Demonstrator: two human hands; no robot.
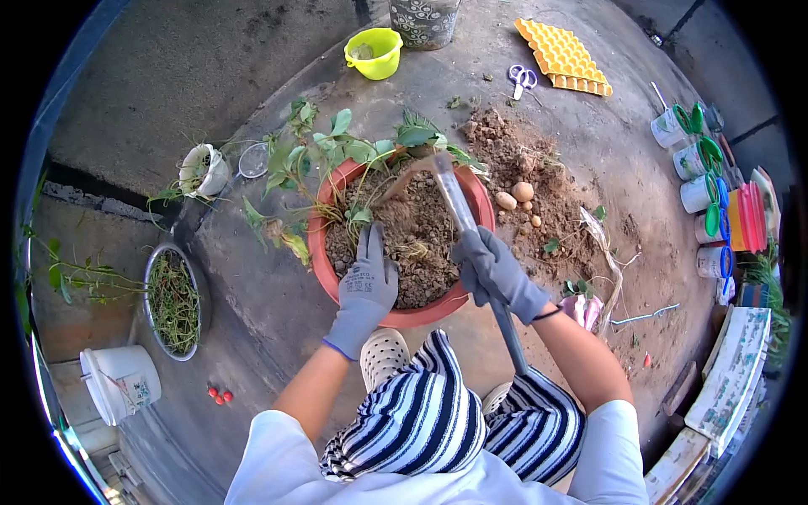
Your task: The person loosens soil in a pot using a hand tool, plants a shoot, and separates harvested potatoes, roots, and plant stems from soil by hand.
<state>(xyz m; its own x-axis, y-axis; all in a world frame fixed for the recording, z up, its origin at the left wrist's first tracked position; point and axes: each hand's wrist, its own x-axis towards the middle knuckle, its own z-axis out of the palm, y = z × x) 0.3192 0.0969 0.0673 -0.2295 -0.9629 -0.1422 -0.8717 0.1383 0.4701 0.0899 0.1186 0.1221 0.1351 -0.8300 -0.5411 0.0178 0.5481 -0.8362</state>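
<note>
A round terracotta-coloured pot (pixel 316 250) full of brown soil (pixel 425 278) stands in front of me, with leafy plants (pixel 337 151) leaning over its far and left rim. My right hand (pixel 497 273), in a grey glove, is closed around the handle of a hoe (pixel 454 198). The hoe's head is over the soil near the middle of the pot, its blade pointing left. My left hand (pixel 369 282), also gloved, rests palm down on the soil at the pot's near left side, fingers extended beside a stem.
Loose soil (pixel 547 185) with potatoes (pixel 523 192) lies right of the pot. Behind are a green bowl (pixel 383 59), scissors (pixel 522 78) and a yellow egg tray (pixel 564 55). Left are a metal basin (pixel 200 313) and white bucket (pixel 126 379); paint cans (pixel 697 194) stand far right.
</note>
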